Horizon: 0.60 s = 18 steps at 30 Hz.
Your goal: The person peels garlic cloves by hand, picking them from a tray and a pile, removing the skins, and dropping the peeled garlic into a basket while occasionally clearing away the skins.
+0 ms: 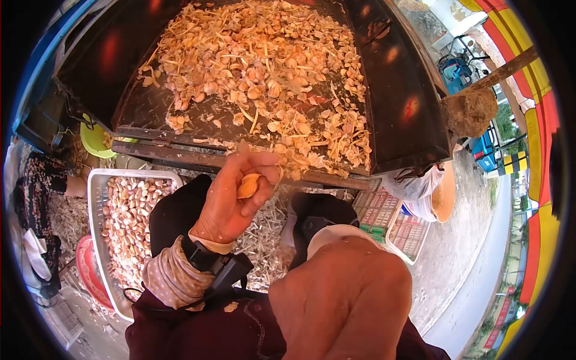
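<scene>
My left hand [221, 207] is palm up in front of the table edge, its fingers curled around a peeled-looking garlic clove [247, 186] that rests against them. Very close to the camera, the back of my right hand [345, 294] looms large over my lap; its fingers are hidden, so what they hold does not show. Beyond my left hand, a heap of garlic cloves and papery skins [258, 72] covers the dark tabletop [153, 102]. Left of my knee stands a white plastic crate [93, 210] holding many loose garlic cloves [129, 210].
Dark raised side panels [408, 90] flank the tabletop. A green bowl [93, 141] and red basin [89, 270] lie left, beside another person's leg [45, 180]. Right are plastic baskets [378, 207] and a bucket [423, 207]. Dry skins [261, 240] litter the ground.
</scene>
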Tool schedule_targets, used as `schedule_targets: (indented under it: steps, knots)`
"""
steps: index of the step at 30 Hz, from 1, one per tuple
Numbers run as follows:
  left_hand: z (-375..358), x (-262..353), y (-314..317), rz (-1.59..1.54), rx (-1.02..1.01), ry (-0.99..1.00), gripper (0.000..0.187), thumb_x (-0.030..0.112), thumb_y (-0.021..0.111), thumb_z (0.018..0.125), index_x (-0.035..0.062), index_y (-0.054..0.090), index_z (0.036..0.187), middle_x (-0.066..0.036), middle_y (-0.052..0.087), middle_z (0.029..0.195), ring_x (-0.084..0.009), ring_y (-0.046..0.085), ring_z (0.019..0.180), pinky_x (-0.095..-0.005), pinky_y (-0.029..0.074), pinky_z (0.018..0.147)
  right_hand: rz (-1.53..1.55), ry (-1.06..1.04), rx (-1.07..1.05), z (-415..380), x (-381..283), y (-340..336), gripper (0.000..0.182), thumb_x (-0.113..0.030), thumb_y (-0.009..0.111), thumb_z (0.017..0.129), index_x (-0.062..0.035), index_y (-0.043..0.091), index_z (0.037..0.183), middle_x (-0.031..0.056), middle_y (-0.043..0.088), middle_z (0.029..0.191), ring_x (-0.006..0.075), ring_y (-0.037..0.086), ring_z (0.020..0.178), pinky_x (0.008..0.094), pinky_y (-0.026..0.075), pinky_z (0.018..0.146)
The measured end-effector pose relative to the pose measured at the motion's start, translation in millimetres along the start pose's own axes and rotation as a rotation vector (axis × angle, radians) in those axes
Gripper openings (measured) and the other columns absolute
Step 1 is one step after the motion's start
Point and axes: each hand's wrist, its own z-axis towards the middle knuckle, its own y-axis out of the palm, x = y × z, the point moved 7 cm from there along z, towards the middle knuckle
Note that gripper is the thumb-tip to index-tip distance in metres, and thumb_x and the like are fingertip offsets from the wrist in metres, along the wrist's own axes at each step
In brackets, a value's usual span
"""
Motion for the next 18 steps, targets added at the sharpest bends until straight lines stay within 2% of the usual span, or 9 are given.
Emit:
schedule_targets:
  steps: [1, 2, 4, 6, 11, 13, 15, 17, 18]
  knots:
    - [-1, 0, -4, 0.042, 0.031, 0.013, 0.050, 0.044, 0.044, 0.101, -0.0032, 0.062, 0.102, -0.009, 0.062, 0.080, -0.0101, 0.051, 0.057, -0.0186, 0.029, 0.040, 0.085, -0.230, 0.162, 0, -8, 3, 0.042, -0.013, 0.068, 0.089, 0.0202, 0.053, 0.110, 0.0252, 0.062, 0.098, 0.0268, 0.065, 0.070, 0.0273, 0.053, 0.056]
    - [0, 0, -3, 0.045, 0.030, 0.012, 0.050, 0.044, 0.044, 0.101, -0.0032, 0.062, 0.102, -0.009, 0.062, 0.080, -0.0101, 0.051, 0.057, -0.0186, 0.029, 0.040, 0.128, 0.036, 0.296, 0, -13, 1, 0.030, -0.007, 0.066, 0.090, 0.0189, 0.058, 0.101, 0.0250, 0.063, 0.095, 0.0270, 0.064, 0.072, 0.0288, 0.054, 0.058]
    - [0, 1, -4, 0.071, 0.097, 0.029, 0.047, 0.041, 0.041, 0.103, -0.0013, 0.062, 0.102, -0.008, 0.060, 0.079, -0.0096, 0.044, 0.050, -0.0191, 0.028, 0.035, 0.123, 0.065, 0.296, 14, -18, -11, 0.024, -0.006, 0.065, 0.090, 0.0171, 0.060, 0.096, 0.0253, 0.063, 0.092, 0.0268, 0.064, 0.070, 0.0289, 0.054, 0.057]
    - [0, 2, -5, 0.074, 0.096, 0.040, 0.046, 0.039, 0.041, 0.103, -0.0012, 0.062, 0.102, -0.008, 0.060, 0.079, -0.0096, 0.044, 0.051, -0.0188, 0.028, 0.036, 0.135, 0.093, 0.293, 19, -21, -21, 0.020, -0.004, 0.064, 0.091, 0.0153, 0.063, 0.091, 0.0256, 0.063, 0.089, 0.0266, 0.064, 0.068, 0.0291, 0.054, 0.056]
    - [-1, 3, -2, 0.073, -0.018, 0.013, 0.044, 0.039, 0.039, 0.103, -0.0006, 0.060, 0.106, -0.009, 0.062, 0.087, -0.0112, 0.050, 0.057, -0.0187, 0.033, 0.039, -0.881, 0.505, 0.379, -11, -51, -45, 0.013, -0.010, 0.069, 0.085, 0.0011, 0.064, 0.081, 0.0118, 0.063, 0.073, 0.0181, 0.059, 0.053, 0.0254, 0.049, 0.055]
    - [-8, 0, 9, -0.096, 0.115, -0.059, 0.042, 0.038, 0.046, 0.100, -0.0003, 0.062, 0.106, -0.007, 0.062, 0.086, -0.0089, 0.050, 0.059, -0.0193, 0.030, 0.042, -1.286, 0.666, 0.390, -29, -60, -64, 0.012, -0.013, 0.071, 0.082, -0.0045, 0.065, 0.077, 0.0063, 0.063, 0.067, 0.0147, 0.057, 0.047, 0.0239, 0.047, 0.055]
    - [-3, 0, 6, -0.050, 0.087, 0.027, 0.042, 0.038, 0.047, 0.100, -0.0001, 0.062, 0.108, -0.006, 0.061, 0.087, -0.0086, 0.051, 0.060, -0.0196, 0.031, 0.042, -1.642, 0.752, 0.067, -56, -55, -95, 0.013, -0.011, 0.073, 0.080, -0.0018, 0.066, 0.084, 0.0051, 0.064, 0.069, 0.0120, 0.059, 0.049, 0.0245, 0.046, 0.054]
    - [6, -9, -15, -0.161, 0.086, -0.002, 0.041, 0.037, 0.048, 0.100, -0.0008, 0.062, 0.107, -0.007, 0.061, 0.086, -0.0088, 0.051, 0.062, -0.0195, 0.031, 0.042, -1.450, 0.888, 0.315, -61, -70, -120, 0.013, -0.010, 0.070, 0.084, -0.0006, 0.068, 0.093, 0.0043, 0.065, 0.071, 0.0101, 0.062, 0.053, 0.0241, 0.045, 0.048]
    - [6, -4, -19, -0.022, 0.056, 0.013, 0.039, 0.035, 0.049, 0.100, -0.0014, 0.061, 0.105, -0.007, 0.061, 0.086, -0.0092, 0.051, 0.063, -0.0194, 0.031, 0.042, -1.433, 0.913, 0.582, -69, -89, -143, 0.016, -0.011, 0.068, 0.086, 0.0006, 0.068, 0.097, 0.0045, 0.066, 0.072, 0.0101, 0.063, 0.055, 0.0235, 0.045, 0.046]
